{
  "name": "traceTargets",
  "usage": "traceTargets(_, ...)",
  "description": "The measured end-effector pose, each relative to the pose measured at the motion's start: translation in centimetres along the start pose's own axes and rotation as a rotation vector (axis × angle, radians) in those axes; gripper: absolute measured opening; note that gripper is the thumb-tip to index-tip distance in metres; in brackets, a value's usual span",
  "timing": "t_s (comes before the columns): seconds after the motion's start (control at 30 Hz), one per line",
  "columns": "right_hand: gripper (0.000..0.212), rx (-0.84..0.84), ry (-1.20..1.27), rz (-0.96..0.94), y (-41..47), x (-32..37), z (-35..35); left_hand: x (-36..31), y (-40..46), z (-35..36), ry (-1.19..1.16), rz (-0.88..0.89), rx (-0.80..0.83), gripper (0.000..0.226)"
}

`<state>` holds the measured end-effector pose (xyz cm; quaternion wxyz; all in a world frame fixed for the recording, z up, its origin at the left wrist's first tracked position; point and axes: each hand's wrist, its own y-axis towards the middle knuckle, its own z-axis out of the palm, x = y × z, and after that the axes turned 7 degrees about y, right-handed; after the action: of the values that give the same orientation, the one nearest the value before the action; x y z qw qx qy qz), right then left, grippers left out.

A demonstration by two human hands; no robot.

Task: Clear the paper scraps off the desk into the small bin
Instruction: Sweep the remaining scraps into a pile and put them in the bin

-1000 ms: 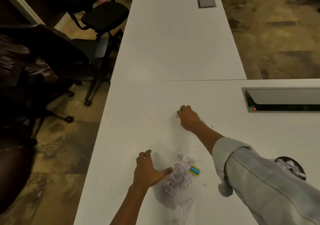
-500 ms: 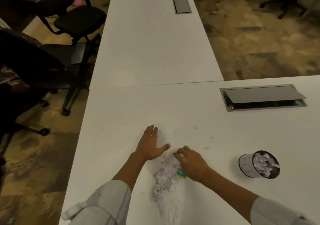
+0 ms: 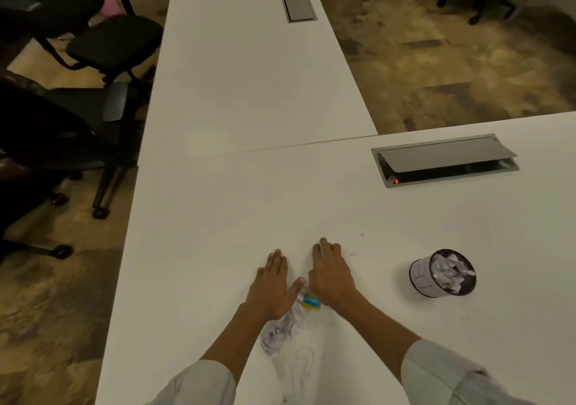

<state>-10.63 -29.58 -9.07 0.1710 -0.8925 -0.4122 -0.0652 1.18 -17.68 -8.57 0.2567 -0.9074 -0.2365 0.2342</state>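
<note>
A: Fig. 1, head view. Where are the scraps (image 3: pixel 288 326)?

B: On the worktop (image 3: pixel 218 217), well left of the bin (image 3: pixel 442 275). They lie heaped between the wrists, nearer the viewer than the palms, with a yellow-and-blue tag (image 3: pixel 311 301) at the heap's far edge.

A: And the hands?

B: Left hand (image 3: pixel 272 283) and right hand (image 3: pixel 332 272) lie flat, palms down, side by side. The fingers (image 3: pixel 325 248) are straight and close together, holding nothing. The left thumb touches the heap.

A: What could fail from here?

B: In my judgement, three things. Flat palms sweeping loose paper may let small bits slip out through the gap between the hands. A thin sheet (image 3: pixel 296 370) smeared toward the near edge may stay behind, or slide off onto the floor. The bin looks full to the rim already and looks light; a heaped handful may spill over, or a knock may tip it.
</note>
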Motion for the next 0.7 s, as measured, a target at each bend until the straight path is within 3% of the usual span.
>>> traceTargets(0.23,0.047,0.017,0.182,-0.031,-5.8,2.1,1.9,-0.5,-3.5,2.5,-0.117,0.047,0.036,0.069)
traceTargets(0.37,0.057,-0.047,0.209,0.147,-2.2,-1.9,-1.9,0.5,-5.6,1.4,-0.196,0.054,-0.018,0.070)
traceTargets(0.53,0.034,-0.020,0.177,0.388,1.3,-7.8,-4.9,3.4,-8.4,-0.2,-0.176,-0.063,-0.043,0.099)
traceTargets(0.7,0.032,0.025,-0.016,0.245,-0.2,-4.4,-2.4,4.9,-10.1,0.5,-0.072,-0.150,0.005,0.128)
